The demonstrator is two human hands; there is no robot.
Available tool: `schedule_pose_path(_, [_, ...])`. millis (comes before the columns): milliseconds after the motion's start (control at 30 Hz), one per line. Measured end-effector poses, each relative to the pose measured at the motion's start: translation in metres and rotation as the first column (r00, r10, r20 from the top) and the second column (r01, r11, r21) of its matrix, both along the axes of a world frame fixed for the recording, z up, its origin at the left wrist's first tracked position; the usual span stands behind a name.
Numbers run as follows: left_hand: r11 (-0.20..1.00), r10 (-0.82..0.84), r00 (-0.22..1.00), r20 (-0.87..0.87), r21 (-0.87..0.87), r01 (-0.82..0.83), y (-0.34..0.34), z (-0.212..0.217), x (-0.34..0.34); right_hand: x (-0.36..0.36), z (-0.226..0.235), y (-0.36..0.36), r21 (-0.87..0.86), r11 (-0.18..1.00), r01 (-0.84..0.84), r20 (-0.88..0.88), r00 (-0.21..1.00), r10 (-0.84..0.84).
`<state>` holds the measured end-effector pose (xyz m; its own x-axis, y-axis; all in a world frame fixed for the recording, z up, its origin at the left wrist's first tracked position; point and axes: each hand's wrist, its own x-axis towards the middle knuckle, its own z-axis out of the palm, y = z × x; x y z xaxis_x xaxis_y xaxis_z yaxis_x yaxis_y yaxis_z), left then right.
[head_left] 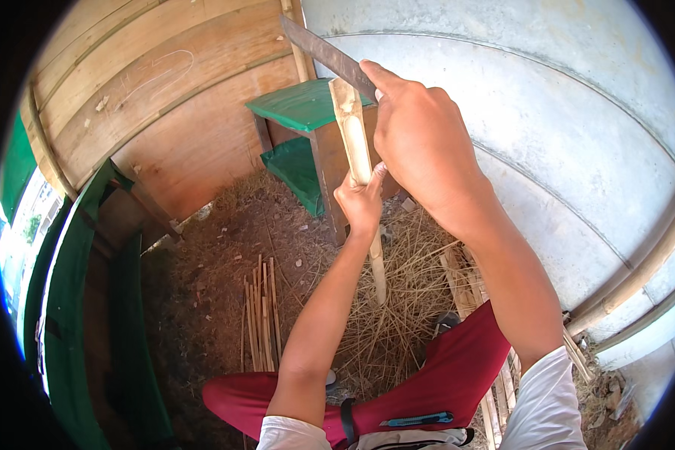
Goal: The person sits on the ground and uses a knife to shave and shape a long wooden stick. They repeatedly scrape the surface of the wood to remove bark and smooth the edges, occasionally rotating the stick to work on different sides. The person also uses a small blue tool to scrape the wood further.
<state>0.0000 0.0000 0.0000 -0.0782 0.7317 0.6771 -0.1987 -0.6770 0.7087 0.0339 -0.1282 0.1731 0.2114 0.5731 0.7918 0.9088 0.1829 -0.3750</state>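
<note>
My left hand is wrapped round the middle of a split length of bamboo, its pale hollow inner face turned towards me. The bamboo stands nearly upright, and its lower end reaches down to the shavings on the ground. In my right hand is a machete, with the handle hidden in my fist and the index finger stretched along the back of the blade. The dark blade slants up to the left, just behind or at the bamboo's top end; whether it touches I cannot tell.
Thin bamboo strips lie on the dirt floor left of a heap of shavings. More split bamboo lies by my right leg. A green-topped table stands ahead, a green-covered bench at left. A blue slim tool rests on my lap.
</note>
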Motion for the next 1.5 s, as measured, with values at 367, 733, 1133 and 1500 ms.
schedule_pose_path(367, [0.886, -0.445, 0.893, -0.074, -0.186, 0.426, 0.025, -0.008, -0.018, 0.003, 0.008, -0.001, -0.142, 0.985, 0.098, 0.091, 0.992, -0.086])
schedule_pose_path(733, [0.949, -0.189, 0.976, -0.109, -0.275, 0.153, 0.006, 0.017, 0.001, 0.013, 0.041, -0.016, 0.069, 0.988, 0.136, 0.356, 0.922, -0.152])
schedule_pose_path(1133, [0.983, -0.058, 0.983, -0.173, -0.183, 0.026, 0.006, -0.021, 0.002, 0.028, 0.01, -0.029, 0.056, 0.993, 0.102, 0.336, 0.935, -0.115])
schedule_pose_path(1500, [0.948, -0.111, 0.984, -0.137, -0.313, 0.063, -0.007, -0.022, 0.009, 0.015, 0.034, -0.061, -0.198, 0.977, 0.079, 0.2, 0.979, -0.038])
